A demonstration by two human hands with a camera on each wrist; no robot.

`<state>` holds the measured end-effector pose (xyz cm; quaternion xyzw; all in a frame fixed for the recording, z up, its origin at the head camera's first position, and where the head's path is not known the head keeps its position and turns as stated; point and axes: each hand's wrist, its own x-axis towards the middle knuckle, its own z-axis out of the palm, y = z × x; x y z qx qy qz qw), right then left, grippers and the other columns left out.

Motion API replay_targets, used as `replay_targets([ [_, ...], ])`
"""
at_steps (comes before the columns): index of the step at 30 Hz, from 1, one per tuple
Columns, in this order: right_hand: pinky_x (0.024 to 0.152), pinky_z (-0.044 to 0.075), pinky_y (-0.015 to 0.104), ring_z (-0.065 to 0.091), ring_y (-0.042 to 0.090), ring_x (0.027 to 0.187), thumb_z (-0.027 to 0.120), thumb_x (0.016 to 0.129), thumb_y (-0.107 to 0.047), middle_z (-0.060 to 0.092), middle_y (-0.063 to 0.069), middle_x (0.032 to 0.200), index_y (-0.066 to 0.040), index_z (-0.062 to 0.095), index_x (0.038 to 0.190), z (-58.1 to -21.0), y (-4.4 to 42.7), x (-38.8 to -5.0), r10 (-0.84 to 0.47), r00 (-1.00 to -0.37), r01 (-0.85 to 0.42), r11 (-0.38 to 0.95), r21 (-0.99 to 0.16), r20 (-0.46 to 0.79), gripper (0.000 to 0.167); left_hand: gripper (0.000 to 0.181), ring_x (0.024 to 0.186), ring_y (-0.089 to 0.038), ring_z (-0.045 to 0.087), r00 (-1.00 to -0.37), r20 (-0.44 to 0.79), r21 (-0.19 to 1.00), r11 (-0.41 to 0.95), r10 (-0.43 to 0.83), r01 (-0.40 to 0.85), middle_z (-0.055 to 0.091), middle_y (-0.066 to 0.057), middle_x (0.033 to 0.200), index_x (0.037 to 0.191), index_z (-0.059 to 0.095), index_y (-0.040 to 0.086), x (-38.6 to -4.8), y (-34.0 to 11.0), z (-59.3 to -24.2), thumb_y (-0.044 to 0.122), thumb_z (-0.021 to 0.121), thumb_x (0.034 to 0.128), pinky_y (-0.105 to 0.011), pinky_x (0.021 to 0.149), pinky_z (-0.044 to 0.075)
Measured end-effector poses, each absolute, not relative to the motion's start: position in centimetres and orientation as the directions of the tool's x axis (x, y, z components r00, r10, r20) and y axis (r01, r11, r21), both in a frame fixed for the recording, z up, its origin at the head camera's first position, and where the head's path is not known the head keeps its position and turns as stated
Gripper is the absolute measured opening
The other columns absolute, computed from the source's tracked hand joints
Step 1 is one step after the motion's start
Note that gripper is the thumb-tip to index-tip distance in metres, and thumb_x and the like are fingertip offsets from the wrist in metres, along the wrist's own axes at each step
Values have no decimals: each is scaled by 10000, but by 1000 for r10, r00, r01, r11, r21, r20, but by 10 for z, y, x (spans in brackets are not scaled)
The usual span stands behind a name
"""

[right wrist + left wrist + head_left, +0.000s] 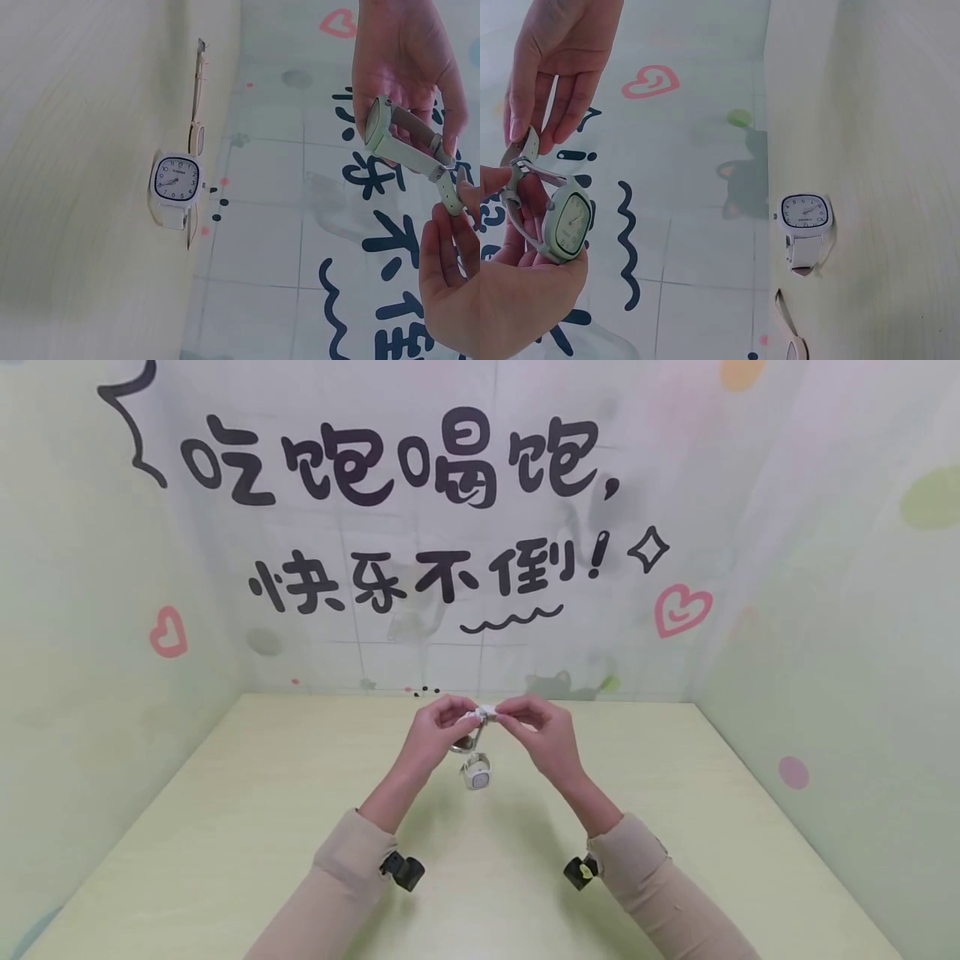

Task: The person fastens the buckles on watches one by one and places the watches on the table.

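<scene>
A pale green wristwatch (571,225) hangs between the two hands, its strap closed into a loop at the buckle (441,171). My left hand (433,732) holds it by the strap near the buckle, with the case close to the palm in the left wrist view. My right hand (546,735) pinches the free end of the strap (450,195). Below the hands, a white wristwatch (477,774) lies on the table with its square dial showing. A pinkish wristwatch (197,139) lies beyond it, seen nearly edge-on; the head view does not show it clearly.
The pale wooden table (247,810) runs back to a printed wall (420,652) with large black writing. Side walls stand at left and right. A small black camera sits on each wrist, by the beige sleeves (330,877).
</scene>
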<state>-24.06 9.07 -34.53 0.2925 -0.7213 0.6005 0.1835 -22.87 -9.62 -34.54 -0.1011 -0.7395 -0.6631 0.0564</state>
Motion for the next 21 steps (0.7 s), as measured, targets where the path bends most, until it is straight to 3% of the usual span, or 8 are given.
replay_targets([
  [9, 861, 591, 262, 722, 165, 904, 728, 880, -21, 742, 200, 987, 30, 726, 974, -345, 92, -243, -214, -762, -642, 137, -754, 611, 107, 238, 900, -63, 675, -972, 225, 968, 102, 69, 231, 717, -175, 1130, 1134, 636, -12, -230, -96, -342, 97, 682, 928, -195, 761, 533],
  [15, 902, 589, 405, 722, 309, 938, 719, 878, 6, 745, 212, 993, 51, 730, 983, -345, 92, -240, -232, -774, -631, 206, -748, 589, 114, 228, 873, -111, 659, -974, 216, 970, 96, 72, 223, 715, -149, 1075, 1126, 635, -19, -229, -96, -344, 88, 678, 929, -183, 697, 524],
  [21, 903, 583, 447, 712, 374, 954, 705, 878, 36, 742, 234, 983, 85, 723, 981, -325, 90, -222, -258, -760, -649, 260, -715, 596, 116, 242, 997, -154, 695, -961, 261, 955, 124, 89, 271, 698, -205, 1136, 1141, 638, -33, -232, -95, -347, 63, 681, 924, -147, 804, 535],
])
